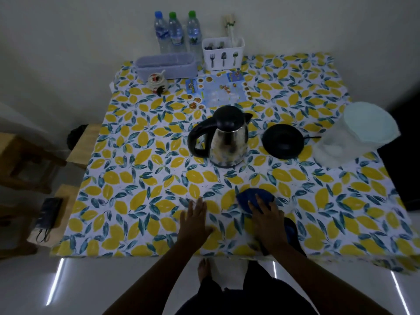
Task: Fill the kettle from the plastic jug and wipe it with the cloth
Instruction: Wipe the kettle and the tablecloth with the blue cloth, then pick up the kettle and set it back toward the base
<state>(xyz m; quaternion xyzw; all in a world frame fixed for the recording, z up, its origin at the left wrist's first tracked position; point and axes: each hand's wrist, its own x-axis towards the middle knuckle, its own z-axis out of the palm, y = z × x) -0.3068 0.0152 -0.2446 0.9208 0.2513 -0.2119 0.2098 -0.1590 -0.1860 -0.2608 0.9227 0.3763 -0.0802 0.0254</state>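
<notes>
A steel kettle (227, 142) with a black lid and handle stands upright mid-table, lid closed, off its black round base (283, 140), which lies just to its right. A translucent plastic jug (354, 135) with a pale lid stands at the right edge. A dark blue cloth (247, 196) lies near the front edge. My right hand (266, 217) rests flat on top of the cloth, fingers spread. My left hand (197, 218) lies flat on the tablecloth to the cloth's left, holding nothing.
The table (141, 178) has a lemon-print cloth. At the back stand three water bottles (176, 32), a white cutlery caddy (223, 53), a lilac box (167, 64), a small ceramic jar (156, 84) and a blue leaflet (218, 89). Wooden stools (56, 155) stand left.
</notes>
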